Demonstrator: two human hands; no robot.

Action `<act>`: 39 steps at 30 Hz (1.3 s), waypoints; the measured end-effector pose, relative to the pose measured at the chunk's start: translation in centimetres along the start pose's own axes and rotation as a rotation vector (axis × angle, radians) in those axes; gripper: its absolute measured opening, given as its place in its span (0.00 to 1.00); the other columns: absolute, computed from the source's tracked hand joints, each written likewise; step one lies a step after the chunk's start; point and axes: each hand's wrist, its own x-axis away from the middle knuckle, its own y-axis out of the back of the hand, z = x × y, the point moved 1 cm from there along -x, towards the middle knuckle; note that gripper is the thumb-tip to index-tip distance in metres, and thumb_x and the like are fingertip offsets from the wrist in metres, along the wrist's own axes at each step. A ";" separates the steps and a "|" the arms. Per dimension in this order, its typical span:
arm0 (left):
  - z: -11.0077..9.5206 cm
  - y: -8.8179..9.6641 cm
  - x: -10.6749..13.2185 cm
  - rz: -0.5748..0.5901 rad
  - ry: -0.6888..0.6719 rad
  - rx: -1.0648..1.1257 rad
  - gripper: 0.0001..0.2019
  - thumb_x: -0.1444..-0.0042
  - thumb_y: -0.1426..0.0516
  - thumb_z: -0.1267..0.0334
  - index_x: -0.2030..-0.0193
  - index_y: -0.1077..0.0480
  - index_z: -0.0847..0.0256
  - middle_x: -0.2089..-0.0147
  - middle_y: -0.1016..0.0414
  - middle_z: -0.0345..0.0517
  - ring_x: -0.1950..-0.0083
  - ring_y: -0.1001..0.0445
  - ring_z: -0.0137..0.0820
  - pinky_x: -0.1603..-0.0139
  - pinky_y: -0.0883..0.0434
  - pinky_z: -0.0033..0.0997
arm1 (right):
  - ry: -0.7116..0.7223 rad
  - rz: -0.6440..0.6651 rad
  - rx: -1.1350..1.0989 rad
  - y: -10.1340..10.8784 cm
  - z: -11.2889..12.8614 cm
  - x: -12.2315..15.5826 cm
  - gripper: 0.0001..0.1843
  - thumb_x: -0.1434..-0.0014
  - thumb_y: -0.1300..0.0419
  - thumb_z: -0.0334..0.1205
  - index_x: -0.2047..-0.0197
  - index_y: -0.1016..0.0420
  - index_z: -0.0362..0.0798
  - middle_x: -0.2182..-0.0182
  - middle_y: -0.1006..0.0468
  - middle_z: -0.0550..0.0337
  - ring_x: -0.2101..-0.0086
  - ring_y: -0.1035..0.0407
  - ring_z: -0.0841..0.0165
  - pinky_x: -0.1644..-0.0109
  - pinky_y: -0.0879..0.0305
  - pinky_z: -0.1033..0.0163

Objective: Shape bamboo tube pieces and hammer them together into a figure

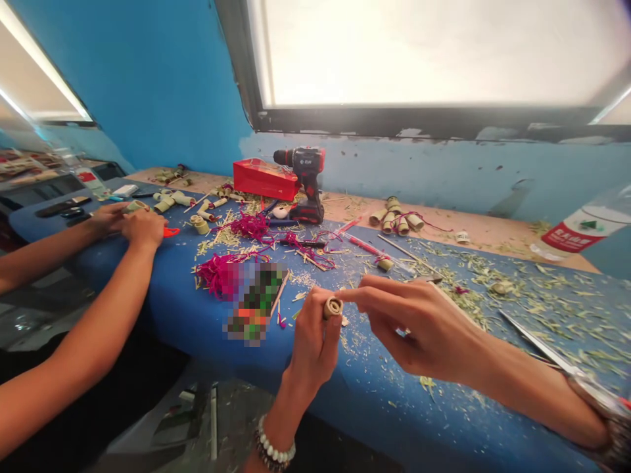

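Note:
My left hand [318, 335] is closed around a short bamboo tube [334, 307], its hollow, ringed end turned toward me. My right hand [411, 322] reaches in from the right with its index finger stretched out, the tip beside the tube's rim; whether it touches cannot be made out. The other fingers are loosely bent and I see nothing held in them. Left of my hands lies a pixelated phone-like rectangle [259, 302]. Bamboo shavings [355, 345] are scattered on the blue tabletop [419, 420] below.
Scissors [542, 345] lie beneath my right forearm. A cordless drill [306, 180] stands by a red box [263, 179]. Tied bamboo pieces [397, 220], magenta string [217, 276] and a bottle [576, 230] are around. At left, another person's hands [140, 226] hold a bamboo piece.

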 end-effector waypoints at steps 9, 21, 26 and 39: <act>0.1 0.1 -0.2 0.000 -0.006 0.037 0.10 0.30 0.55 0.56 0.57 0.39 0.57 0.60 0.36 0.43 0.58 0.34 0.31 0.55 0.35 0.36 | -0.042 0.091 0.064 -0.5 0.2 -0.2 0.13 0.41 0.49 0.28 0.58 0.28 0.49 0.74 0.26 0.66 0.79 0.41 0.74 0.76 0.53 0.64; -0.3 0.9 -0.9 0.115 0.034 -0.021 0.09 0.30 0.56 0.59 0.54 0.39 0.57 0.58 0.34 0.43 0.56 0.33 0.31 0.53 0.34 0.35 | -0.044 0.097 0.215 -1.1 -0.9 0.0 0.21 0.37 0.51 0.32 0.46 0.25 0.46 0.87 0.34 0.68 0.86 0.52 0.74 0.79 0.60 0.63; -0.5 0.9 -0.9 0.144 0.082 0.003 0.09 0.30 0.57 0.60 0.54 0.38 0.58 0.58 0.34 0.44 0.56 0.33 0.32 0.52 0.33 0.35 | -0.074 0.119 0.227 -1.3 -0.7 -0.1 0.22 0.37 0.52 0.32 0.44 0.25 0.45 0.87 0.35 0.68 0.85 0.54 0.73 0.78 0.62 0.62; -0.7 1.5 -0.9 0.042 0.329 0.059 0.17 0.33 0.52 0.49 0.42 0.42 0.52 0.49 0.29 0.47 0.50 0.28 0.36 0.47 0.33 0.41 | -0.301 0.011 0.081 2.7 -0.3 6.0 0.22 0.29 0.54 0.35 0.35 0.34 0.49 0.83 0.37 0.70 0.85 0.47 0.76 0.80 0.53 0.66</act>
